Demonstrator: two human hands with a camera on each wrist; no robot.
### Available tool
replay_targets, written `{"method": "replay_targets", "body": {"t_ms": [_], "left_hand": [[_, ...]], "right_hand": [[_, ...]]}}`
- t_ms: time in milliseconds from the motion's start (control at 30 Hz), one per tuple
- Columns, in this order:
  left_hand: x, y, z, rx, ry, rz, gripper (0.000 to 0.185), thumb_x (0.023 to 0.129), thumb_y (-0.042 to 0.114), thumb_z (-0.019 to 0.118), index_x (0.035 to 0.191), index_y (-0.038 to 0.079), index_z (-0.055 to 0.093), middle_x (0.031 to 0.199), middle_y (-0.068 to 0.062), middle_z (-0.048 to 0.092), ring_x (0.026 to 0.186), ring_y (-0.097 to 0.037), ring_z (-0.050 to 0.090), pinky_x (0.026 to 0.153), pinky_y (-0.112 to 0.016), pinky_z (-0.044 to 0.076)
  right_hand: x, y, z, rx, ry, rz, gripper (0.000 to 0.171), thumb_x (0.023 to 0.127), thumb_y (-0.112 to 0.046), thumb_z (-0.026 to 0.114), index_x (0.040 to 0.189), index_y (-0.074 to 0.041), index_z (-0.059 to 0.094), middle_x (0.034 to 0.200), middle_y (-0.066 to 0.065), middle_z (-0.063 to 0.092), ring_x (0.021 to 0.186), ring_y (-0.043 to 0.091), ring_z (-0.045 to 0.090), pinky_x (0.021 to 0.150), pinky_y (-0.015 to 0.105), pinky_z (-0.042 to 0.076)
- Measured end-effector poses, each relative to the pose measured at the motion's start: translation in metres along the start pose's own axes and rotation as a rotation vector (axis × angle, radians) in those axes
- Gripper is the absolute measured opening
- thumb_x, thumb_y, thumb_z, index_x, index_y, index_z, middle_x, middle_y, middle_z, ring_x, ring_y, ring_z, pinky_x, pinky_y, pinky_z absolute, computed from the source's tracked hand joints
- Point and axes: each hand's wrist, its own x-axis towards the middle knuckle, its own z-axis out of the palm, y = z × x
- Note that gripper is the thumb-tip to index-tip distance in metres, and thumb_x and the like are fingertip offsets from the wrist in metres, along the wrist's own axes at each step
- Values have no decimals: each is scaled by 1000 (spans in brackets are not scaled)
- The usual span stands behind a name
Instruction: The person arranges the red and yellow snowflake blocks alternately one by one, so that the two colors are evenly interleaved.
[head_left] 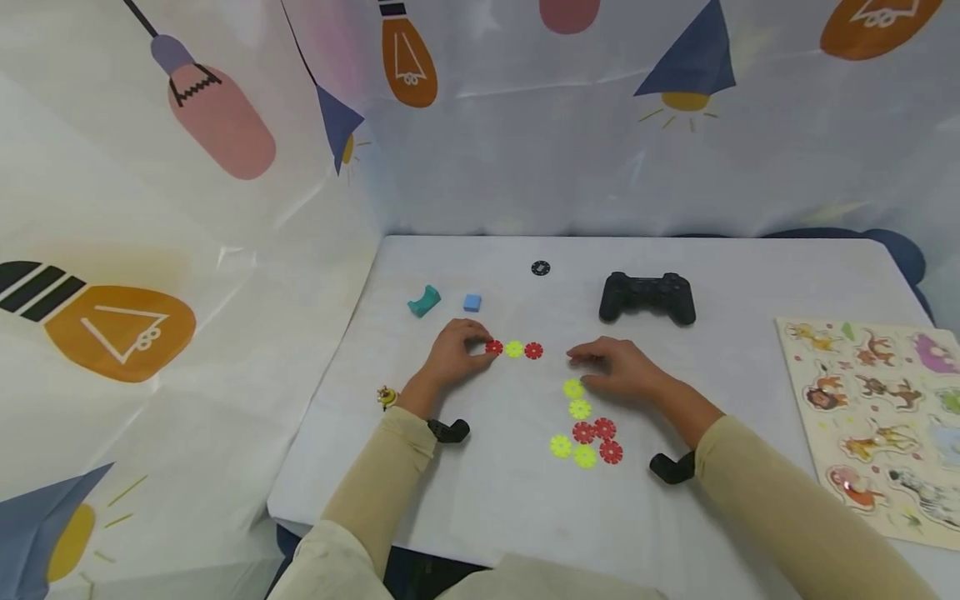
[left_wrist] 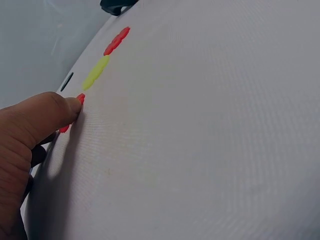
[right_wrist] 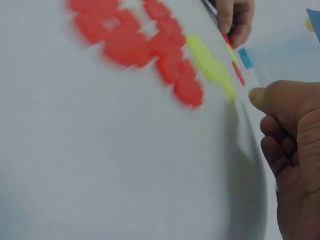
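Note:
My left hand (head_left: 453, 352) pinches a red notched plastic disc (head_left: 493, 347) between thumb and fingers, at the left end of a short row. A yellow notched disc (head_left: 513, 349) and another red disc (head_left: 533, 351) follow it rightward on the table. In the left wrist view, the thumb (left_wrist: 50, 112) lies over the edge of the held disc. My right hand (head_left: 622, 367), its fingers loosely bent and holding nothing, hovers just above a yellow disc (head_left: 573, 388). More yellow and red discs (head_left: 583, 432) lie below it, nearer my body.
Beyond the row, a teal curved block (head_left: 424, 301), a blue block (head_left: 472, 302) and a black round chip (head_left: 540, 267) lie on the white table (head_left: 480, 508). A black game controller (head_left: 647, 297) sits at the back right. An animal puzzle board (head_left: 862, 425) occupies the right side.

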Motion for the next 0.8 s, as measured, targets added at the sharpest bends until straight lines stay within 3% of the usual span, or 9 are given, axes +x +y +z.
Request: {"method": "replay_targets", "body": {"t_ms": [133, 367, 600, 800], "left_hand": [[-2, 0, -2, -3, 3, -11, 25, 83, 32, 81, 103, 20, 74, 113, 7, 63, 116, -14, 50, 101, -36, 43], [-1, -2, -1, -3, -1, -9, 23, 83, 31, 81, 103, 21, 74, 113, 8, 63, 116, -13, 50, 101, -35, 43], [0, -1, 0, 8, 2, 22, 23, 83, 32, 80, 101, 21, 74, 113, 7, 63, 115, -15, 51, 100, -37, 43], [-1, 2, -2, 11, 3, 19, 24, 82, 31, 81, 102, 18, 74, 113, 7, 63, 114, -14, 51, 100, -35, 43]], "right_hand": [[-13, 3, 3, -9, -25, -66, 48, 83, -16, 80, 129, -14, 65, 118, -5, 66, 111, 18, 59, 95, 47, 47], [-16, 1, 14, -14, -30, -76, 50, 83, -22, 81, 130, -21, 65, 120, -9, 63, 111, 13, 57, 95, 44, 47], [-16, -2, 17, -35, -3, -83, 48, 81, -20, 82, 127, -16, 67, 114, -8, 64, 106, 13, 59, 92, 43, 48], [-3, -1, 13, -50, 121, -52, 50, 81, -21, 81, 128, -12, 64, 109, -7, 65, 99, 14, 58, 87, 41, 49]]}}
